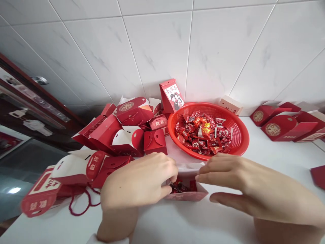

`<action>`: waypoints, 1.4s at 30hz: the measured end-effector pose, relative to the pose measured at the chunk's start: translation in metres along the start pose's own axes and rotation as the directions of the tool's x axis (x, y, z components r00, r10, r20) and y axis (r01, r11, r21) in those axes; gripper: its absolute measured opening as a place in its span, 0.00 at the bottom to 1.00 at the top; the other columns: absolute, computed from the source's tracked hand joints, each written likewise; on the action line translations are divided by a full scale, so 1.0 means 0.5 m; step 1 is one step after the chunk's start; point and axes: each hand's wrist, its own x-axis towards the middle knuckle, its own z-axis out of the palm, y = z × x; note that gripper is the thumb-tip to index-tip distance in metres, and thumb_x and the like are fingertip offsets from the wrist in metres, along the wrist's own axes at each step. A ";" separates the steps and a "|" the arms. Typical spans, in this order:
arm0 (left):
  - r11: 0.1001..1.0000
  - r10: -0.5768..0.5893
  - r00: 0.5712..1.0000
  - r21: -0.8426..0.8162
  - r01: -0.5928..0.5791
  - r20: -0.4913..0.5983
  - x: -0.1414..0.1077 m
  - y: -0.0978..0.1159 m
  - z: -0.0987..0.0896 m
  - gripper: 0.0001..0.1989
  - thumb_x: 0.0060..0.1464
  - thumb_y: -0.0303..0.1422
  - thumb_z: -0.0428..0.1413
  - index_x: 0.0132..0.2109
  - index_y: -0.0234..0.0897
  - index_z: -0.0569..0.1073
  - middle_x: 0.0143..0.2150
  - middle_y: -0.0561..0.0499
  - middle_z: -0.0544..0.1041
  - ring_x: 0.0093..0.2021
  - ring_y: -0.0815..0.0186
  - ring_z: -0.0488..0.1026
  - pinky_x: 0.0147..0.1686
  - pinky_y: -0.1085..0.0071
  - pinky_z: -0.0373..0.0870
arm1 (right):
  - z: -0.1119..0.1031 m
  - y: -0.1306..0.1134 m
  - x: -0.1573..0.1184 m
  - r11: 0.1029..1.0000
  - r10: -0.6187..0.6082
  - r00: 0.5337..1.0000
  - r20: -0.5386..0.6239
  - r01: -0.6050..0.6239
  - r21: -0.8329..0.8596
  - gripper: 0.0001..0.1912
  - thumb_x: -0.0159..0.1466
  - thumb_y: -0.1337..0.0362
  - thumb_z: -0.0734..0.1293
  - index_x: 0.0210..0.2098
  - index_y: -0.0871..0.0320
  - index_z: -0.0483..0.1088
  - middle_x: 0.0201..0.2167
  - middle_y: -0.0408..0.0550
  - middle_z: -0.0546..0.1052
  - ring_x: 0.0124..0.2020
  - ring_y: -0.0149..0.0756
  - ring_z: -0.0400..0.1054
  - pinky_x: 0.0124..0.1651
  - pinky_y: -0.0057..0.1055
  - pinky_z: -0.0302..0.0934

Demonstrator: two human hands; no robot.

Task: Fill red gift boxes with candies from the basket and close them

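Note:
A small open gift box (pixel 189 196) stands on the white tabletop in front of me, with red-wrapped candies (pixel 180 186) inside. My left hand (pixel 142 179) is curled over the box's left end, thumb and fingers gripping its edge; part of the wall is hidden under them. On the other side, my right hand (pixel 233 179) has its fingers stretched out, the tips touching the box's right rim, the thumb apart. Just behind the box sits a red plastic basket (pixel 240 135) holding a heap of wrapped candies (pixel 203 132).
Several red and white gift boxes (pixel 133 110) crowd the left, with a dark red cord (pixel 76 213) near the front. More red boxes (pixel 279 128) stand at the right. A tiled wall (pixel 157 47) rises behind; keys (pixel 37 126) hang from furniture at the left.

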 end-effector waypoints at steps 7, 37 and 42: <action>0.989 0.146 0.987 -0.009 -0.147 -0.068 0.013 -0.001 -0.006 0.06 0.55 0.25 0.58 0.34 0.38 0.79 0.39 0.51 0.81 0.41 0.62 0.77 0.40 0.69 0.68 | -0.016 0.027 -0.018 0.992 0.117 0.991 0.072 -0.119 0.036 0.17 0.67 0.55 0.70 0.53 0.50 0.79 0.39 0.51 0.81 0.37 0.41 0.76 0.40 0.32 0.68; 0.995 0.062 0.994 -0.073 -0.069 -0.095 0.051 -0.048 -0.025 0.03 0.52 0.27 0.58 0.31 0.38 0.71 0.30 0.55 0.73 0.34 0.64 0.71 0.31 0.71 0.59 | 0.163 0.084 0.001 0.917 0.299 0.825 -0.480 -0.108 0.384 0.06 0.67 0.61 0.70 0.35 0.55 0.76 0.31 0.45 0.81 0.33 0.36 0.74 0.38 0.31 0.69; 0.950 0.207 0.943 -0.176 -0.258 -0.261 0.063 -0.063 -0.029 0.03 0.57 0.27 0.57 0.36 0.35 0.76 0.34 0.53 0.80 0.33 0.67 0.73 0.33 0.72 0.64 | 0.153 0.088 -0.004 0.864 0.374 0.690 -0.620 -0.016 0.502 0.10 0.64 0.57 0.74 0.43 0.52 0.76 0.41 0.47 0.81 0.37 0.37 0.76 0.40 0.31 0.72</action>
